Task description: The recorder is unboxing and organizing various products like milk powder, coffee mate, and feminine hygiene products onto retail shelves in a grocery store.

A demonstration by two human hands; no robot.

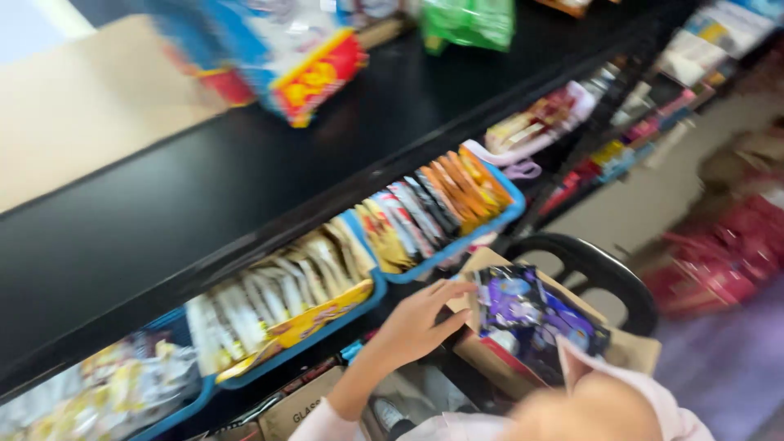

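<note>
Head view, blurred: left hand (416, 322) open, fingers spread, touching cardboard box (482, 359) edge under shelf (245, 180). Right hand hidden, grip untold; purple packets (531, 314) sit in box. Step: steadying box. Next needs firm hold on packet.

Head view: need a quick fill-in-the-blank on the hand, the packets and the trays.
The left hand touches a ____ cardboard box.
The packets in that box are mostly ____.
The snack trays under the black shelf are ____ in colour.

Missing words: brown; purple; blue
</note>
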